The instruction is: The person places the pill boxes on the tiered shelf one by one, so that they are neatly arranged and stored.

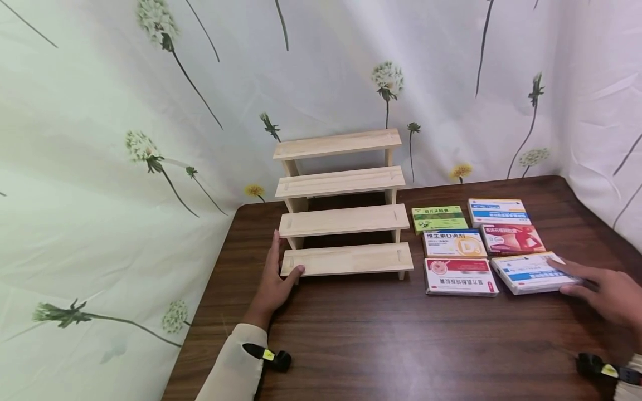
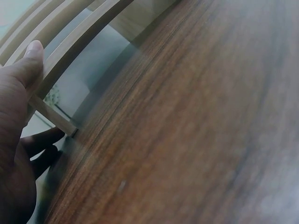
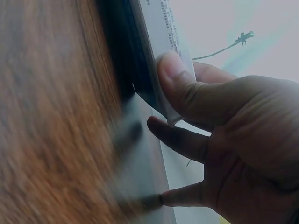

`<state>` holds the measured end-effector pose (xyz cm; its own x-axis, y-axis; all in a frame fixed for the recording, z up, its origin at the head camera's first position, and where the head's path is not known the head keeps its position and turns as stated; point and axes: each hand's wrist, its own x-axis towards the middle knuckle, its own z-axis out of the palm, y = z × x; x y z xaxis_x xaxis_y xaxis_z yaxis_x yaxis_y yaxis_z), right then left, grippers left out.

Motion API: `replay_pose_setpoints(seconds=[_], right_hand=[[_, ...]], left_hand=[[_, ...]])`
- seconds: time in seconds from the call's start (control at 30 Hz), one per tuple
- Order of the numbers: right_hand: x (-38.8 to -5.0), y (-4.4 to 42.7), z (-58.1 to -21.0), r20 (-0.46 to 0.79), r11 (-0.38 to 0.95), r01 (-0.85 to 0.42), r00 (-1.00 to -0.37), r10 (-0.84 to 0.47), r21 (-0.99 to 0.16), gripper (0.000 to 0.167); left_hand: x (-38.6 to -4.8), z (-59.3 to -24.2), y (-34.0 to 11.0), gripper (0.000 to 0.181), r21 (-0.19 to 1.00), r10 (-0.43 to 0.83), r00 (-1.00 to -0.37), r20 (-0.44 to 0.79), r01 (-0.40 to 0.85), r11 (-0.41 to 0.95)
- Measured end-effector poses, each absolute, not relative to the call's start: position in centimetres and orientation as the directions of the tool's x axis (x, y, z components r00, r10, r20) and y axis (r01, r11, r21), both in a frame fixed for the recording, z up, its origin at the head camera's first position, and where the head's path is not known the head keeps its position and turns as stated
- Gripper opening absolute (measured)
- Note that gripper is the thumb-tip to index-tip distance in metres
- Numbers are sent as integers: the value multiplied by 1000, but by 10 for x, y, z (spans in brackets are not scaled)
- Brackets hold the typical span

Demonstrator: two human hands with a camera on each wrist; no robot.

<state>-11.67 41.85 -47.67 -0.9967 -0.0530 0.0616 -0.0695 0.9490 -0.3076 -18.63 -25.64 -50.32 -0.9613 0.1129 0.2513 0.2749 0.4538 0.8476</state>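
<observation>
Your work appears barely begun: the wooden stand [image 1: 345, 221] stands assembled, no box rests on it, and the other five boxes [image 1: 453, 244] lying on the surface [image 1: 351, 340] seem outstanding. Your right hand [image 1: 609, 292] pinches the white-and-blue box [image 1: 531, 272], nearest right of the group; whether it is fully lifted cannot be determined. Your left hand [image 1: 273, 284] is spread against the stand's left end. The right wrist view hides your forefinger's tip behind the box.
</observation>
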Motion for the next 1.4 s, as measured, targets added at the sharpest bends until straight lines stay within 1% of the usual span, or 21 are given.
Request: replay_pose_setpoints(seconds=[0.07, 0.17, 0.3, 0.37, 0.43, 0.53, 0.67, 0.87, 1.0, 1.1, 1.13, 1.3, 1.4], right_hand=[[-115, 421, -479, 97, 948, -91, -993, -64, -304, 71], [-112, 423, -481, 118, 946, -100, -991, -66, -309, 67], [-112, 426, -483, 98, 937, -88, -993, -58, -338, 60], [-111, 428, -485, 118, 936, -95, -991, -58, -340, 61], [-110, 431, -489, 165, 925, -128, -984, -72, -357, 62], [-107, 434, -496, 277, 893, -219, -954, -112, -393, 61], [-104, 435, -501, 383, 823, -325, -912, -143, -465, 55], [-103, 433, -496, 430, 788, -351, -895, -123, -505, 45], [-104, 427, -488, 522, 742, -420, -846, -112, -522, 41], [-108, 421, -478, 573, 731, -474, -808, -138, -491, 42], [-109, 418, -474, 575, 739, -477, -804, -149, -476, 43], [-114, 405, -452, 535, 802, -443, -824, -188, -400, 49], [-121, 396, -438, 533, 838, -432, -819, -210, -334, 53]], left_hand=[[-186, -503, -256, 107, 846, 114, -961, 250, 274, 458], [-186, -503, -256, 108, 845, 115, -961, 250, 274, 460], [-186, -502, -256, 107, 844, 115, -962, 249, 274, 461], [-186, -502, -256, 107, 843, 114, -962, 247, 271, 464], [-185, -502, -256, 106, 842, 112, -963, 243, 267, 468], [-184, -502, -257, 107, 843, 107, -965, 240, 262, 470], [-184, -504, -258, 107, 836, 108, -964, 241, 263, 481], [-185, -504, -257, 107, 832, 107, -963, 247, 267, 487], [-186, -503, -255, 107, 830, 113, -964, 239, 263, 491], [-187, -503, -255, 106, 840, 109, -964, 242, 264, 473], [-186, -503, -255, 106, 841, 108, -964, 245, 266, 471], [-187, -502, -255, 107, 833, 118, -961, 248, 274, 480], [-186, -503, -255, 106, 841, 121, -962, 243, 271, 468]])
